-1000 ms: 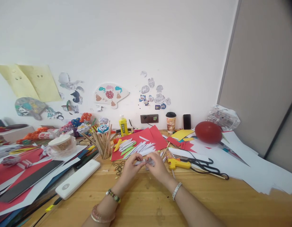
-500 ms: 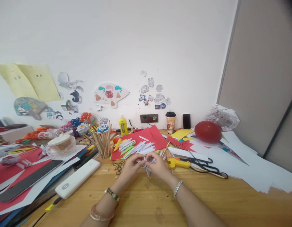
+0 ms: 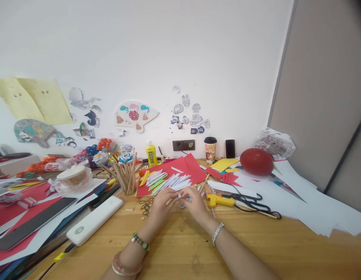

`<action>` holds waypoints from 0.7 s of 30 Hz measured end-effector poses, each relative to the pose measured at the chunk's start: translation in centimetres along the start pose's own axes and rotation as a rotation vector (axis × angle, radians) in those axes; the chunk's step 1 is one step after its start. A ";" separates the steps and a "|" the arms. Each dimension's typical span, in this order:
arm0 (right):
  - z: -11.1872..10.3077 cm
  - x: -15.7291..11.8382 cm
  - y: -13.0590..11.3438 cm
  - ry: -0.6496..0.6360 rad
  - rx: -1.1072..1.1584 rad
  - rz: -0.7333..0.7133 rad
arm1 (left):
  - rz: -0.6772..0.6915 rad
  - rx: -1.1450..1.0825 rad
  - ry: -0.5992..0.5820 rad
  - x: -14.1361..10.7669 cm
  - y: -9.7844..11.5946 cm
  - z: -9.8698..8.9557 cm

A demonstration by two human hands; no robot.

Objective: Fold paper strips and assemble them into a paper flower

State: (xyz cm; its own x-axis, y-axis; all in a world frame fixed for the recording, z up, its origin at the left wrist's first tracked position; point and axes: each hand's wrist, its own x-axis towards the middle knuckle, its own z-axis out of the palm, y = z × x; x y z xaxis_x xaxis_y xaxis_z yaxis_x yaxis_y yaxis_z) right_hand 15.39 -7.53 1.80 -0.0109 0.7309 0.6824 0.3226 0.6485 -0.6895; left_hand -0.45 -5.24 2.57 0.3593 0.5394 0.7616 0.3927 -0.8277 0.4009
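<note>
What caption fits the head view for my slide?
Left hand and right hand pinch a small folded paper piece above the wooden table.

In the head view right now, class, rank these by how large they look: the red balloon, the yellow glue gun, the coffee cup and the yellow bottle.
1. red balloon
2. yellow glue gun, though it lies nearer the camera
3. coffee cup and yellow bottle: they look alike, so unranked

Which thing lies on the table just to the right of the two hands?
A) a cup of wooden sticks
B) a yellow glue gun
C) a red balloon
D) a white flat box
B: the yellow glue gun lies close beside the right hand, next to the black scissors.
</note>
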 end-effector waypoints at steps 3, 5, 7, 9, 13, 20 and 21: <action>0.1 0.0 0.0 0.014 -0.008 -0.047 | 0.075 0.060 0.019 0.0 0.2 -0.1; 0.0 0.0 -0.2 0.014 -0.023 -0.065 | 0.097 0.081 0.013 0.0 0.5 -0.2; -0.1 0.0 -0.5 -0.001 -0.042 -0.080 | 0.089 0.093 -0.014 0.1 0.7 -0.4; -0.2 0.0 -0.7 -0.027 -0.061 -0.099 | 0.060 0.094 -0.041 0.2 0.9 -0.5; -0.5 0.0 -1.1 -0.072 -0.075 -0.108 | 0.000 0.085 -0.076 0.4 1.0 -0.8; -0.8 0.1 -1.4 -0.099 -0.096 -0.085 | -0.053 0.070 -0.110 0.2 0.6 -0.8; -0.9 0.1 -1.4 -0.104 -0.095 -0.078 | -0.059 0.063 -0.122 0.2 0.6 -0.8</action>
State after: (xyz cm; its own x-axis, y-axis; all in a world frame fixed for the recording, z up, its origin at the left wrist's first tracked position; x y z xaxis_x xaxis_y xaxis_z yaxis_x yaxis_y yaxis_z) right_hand 15.74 -8.57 3.09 -0.1357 0.7002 0.7010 0.4046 0.6850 -0.6059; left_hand -0.80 -5.79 3.33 0.4328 0.6051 0.6682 0.4675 -0.7844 0.4075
